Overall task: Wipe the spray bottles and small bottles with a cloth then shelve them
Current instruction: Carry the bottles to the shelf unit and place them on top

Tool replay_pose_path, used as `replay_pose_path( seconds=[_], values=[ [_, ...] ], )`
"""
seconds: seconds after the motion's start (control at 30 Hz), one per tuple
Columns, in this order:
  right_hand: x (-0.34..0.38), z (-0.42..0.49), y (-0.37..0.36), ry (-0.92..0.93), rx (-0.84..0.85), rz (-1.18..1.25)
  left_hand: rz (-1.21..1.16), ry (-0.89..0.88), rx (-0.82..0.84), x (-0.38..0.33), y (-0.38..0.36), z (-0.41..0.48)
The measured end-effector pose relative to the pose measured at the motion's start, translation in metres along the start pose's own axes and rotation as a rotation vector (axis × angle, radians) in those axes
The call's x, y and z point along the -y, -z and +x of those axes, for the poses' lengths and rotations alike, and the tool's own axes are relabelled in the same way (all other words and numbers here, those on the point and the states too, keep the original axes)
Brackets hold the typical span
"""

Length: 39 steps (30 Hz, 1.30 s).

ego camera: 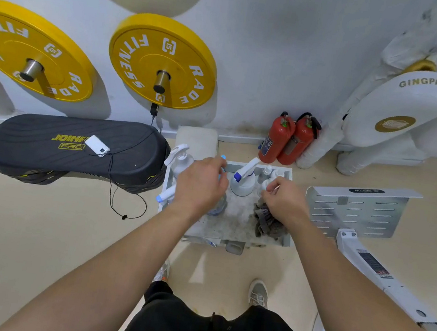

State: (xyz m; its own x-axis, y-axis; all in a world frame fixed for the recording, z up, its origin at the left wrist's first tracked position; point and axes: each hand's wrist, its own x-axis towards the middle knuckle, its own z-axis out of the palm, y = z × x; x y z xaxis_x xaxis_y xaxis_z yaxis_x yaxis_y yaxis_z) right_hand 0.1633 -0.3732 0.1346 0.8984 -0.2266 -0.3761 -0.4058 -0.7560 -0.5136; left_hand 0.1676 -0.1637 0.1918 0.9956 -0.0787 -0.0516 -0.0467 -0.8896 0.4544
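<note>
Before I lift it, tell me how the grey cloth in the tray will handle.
The grey cloth lies bunched in folds in the tray, so it is probably floppy and will sag when lifted. Being soft fabric, it is likely light and unlikely to roll.

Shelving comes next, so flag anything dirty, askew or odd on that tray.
The tray floor is blotched with grey-white grime. One spray head sticks out askew over the tray's left rim, its bottle hidden; the other sprayers stand upright.
</note>
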Motion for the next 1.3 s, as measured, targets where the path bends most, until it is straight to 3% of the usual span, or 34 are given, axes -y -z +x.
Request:
replay_pose_path(
  seconds=[0.2,0.37,0.47,0.6,0.73,1.1,1.3],
  values=[
    [-0.042,-0.002,-0.005,-0.18,0.051,0.129,-0.078,0.063,0.343,-0.038,-0.061,-0.015],
    [-0.067,0.02,-0.004,-0.259,-0.045,0.194,-0.516,0.512,0.602,-0.045,-0.124,0.003],
    [-0.078,0.042,-0.014,-0.206,0.016,0.152,-0.783,0.692,0.576,-0.04,-0.171,0.018],
    [-0.09,0.07,-0.037,-0.1,0.036,-0.049,-0.929,0.735,0.528,-0.048,-0.201,0.03],
    [-0.093,0.088,-0.047,-0.062,0.013,-0.074,-1.098,0.797,0.459,-0.06,-0.221,0.044],
    [-0.091,0.102,-0.056,-0.037,0.054,-0.107,-1.209,0.796,0.314,-0.069,-0.237,0.043],
    [-0.081,0.102,-0.058,-0.081,-0.054,-0.147,-1.235,0.816,0.322,-0.07,-0.238,0.049]
  ],
)
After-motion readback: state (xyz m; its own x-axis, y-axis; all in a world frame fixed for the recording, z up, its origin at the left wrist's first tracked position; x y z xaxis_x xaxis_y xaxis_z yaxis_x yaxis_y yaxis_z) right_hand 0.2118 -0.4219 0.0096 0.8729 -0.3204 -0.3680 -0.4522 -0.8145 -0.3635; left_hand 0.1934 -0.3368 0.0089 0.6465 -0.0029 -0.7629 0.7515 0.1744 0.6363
